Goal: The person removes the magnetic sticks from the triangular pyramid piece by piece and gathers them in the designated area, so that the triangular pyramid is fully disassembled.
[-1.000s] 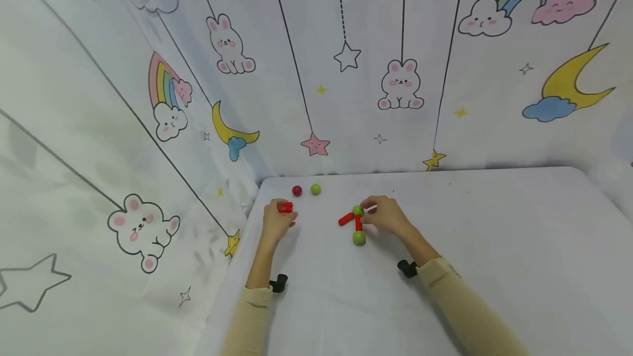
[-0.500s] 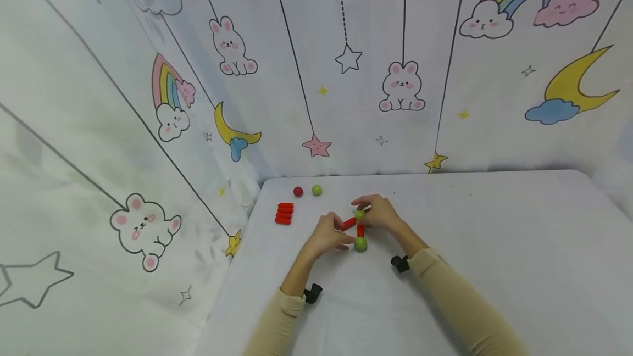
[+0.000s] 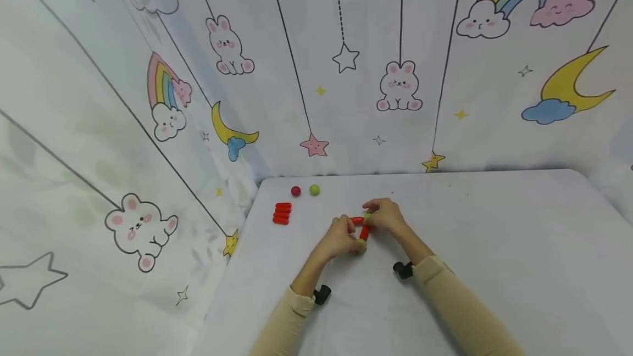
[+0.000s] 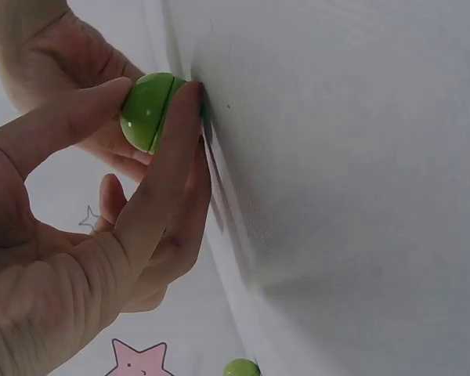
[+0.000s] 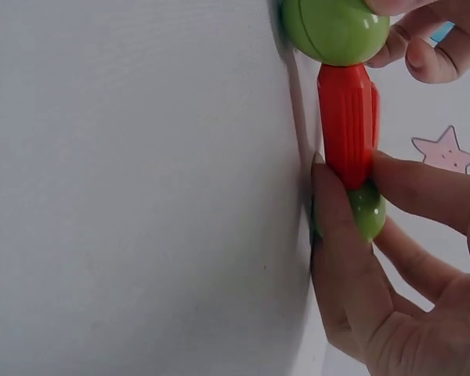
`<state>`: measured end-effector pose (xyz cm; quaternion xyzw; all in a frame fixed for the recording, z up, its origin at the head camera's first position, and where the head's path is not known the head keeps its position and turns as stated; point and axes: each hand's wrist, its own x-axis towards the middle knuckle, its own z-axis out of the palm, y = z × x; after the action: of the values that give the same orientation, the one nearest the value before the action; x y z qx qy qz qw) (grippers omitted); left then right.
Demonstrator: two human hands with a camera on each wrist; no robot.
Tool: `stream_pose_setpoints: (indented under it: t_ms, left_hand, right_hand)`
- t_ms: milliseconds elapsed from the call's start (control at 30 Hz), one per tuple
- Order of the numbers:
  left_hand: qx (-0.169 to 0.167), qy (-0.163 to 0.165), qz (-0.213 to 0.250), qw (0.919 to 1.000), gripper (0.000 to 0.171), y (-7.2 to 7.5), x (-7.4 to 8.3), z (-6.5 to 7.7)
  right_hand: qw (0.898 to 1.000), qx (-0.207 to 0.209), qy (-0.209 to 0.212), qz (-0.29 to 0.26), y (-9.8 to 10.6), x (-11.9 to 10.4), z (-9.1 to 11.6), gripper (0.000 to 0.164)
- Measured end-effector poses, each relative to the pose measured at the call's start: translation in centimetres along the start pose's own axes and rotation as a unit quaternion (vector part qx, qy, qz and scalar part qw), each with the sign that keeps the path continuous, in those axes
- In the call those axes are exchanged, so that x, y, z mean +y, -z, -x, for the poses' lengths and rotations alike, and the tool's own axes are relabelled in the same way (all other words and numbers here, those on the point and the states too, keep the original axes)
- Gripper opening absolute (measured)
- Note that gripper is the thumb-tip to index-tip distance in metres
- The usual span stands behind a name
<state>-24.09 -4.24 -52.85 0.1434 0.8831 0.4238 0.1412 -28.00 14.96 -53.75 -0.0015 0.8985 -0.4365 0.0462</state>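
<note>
My left hand [image 3: 338,239] pinches a green ball [image 4: 146,114] between thumb and finger, low over the white table. Slightly farther off, my right hand [image 3: 387,217] grips another green ball [image 5: 368,211], its fingertips also at the end of a red ribbed rod [image 5: 345,121]. That rod joins the two balls in the right wrist view. A second red rod [image 3: 356,220] runs leftward from the far ball, its left end beside my left fingers. Both balls are partly covered by fingers in the head view.
Several red rods [image 3: 282,213] lie in a row on the white tabletop [image 3: 484,257] at the left. Behind them sit a red ball [image 3: 295,191] and a loose green ball [image 3: 315,190]. A white curtain [image 3: 277,87] with cartoon drawings hangs behind and left.
My left hand set down red rods in the row at left, then moved right to the near green ball. The joined rods and balls have turned slightly; the right hand stays at the far ball.
</note>
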Motion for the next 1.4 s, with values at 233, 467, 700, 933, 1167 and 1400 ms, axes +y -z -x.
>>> stream_pose_setpoints:
  t_ms: [233, 467, 700, 933, 1167, 1400]
  left_hand:
    - [0.011, 0.009, 0.006, 0.9999, 0.047, 0.6, -0.2, -0.2]
    - [0.021, 0.007, 0.012, 0.9997, 0.044, 1.1, -0.5, -0.4]
    - [0.035, 0.008, 0.001, 0.9993, 0.048, 0.9, -0.4, -0.3]
    - [0.047, 0.004, -0.011, 0.9988, 0.049, 0.6, -0.7, -0.2]
    - [0.043, 0.005, -0.028, 0.9987, 0.050, 0.8, -0.8, -0.1]
    - [0.036, 0.003, -0.039, 0.9986, 0.051, 0.9, -1.0, -0.2]
  right_hand:
    - [0.999, -0.010, -0.022, -0.038, 0.3, 0.9, 0.6, 0.041]
    - [0.996, -0.011, -0.034, -0.085, 0.6, 1.7, 1.2, 0.055]
    - [0.988, -0.002, -0.049, -0.144, 0.8, 2.0, 1.8, 0.060]
    - [0.973, 0.002, -0.088, -0.215, 0.6, 1.9, 1.9, 0.056]
    - [0.958, 0.008, -0.121, -0.260, 0.3, 1.8, 1.9, 0.059]
    - [0.959, 0.006, -0.126, -0.255, 0.4, 2.0, 1.8, 0.061]
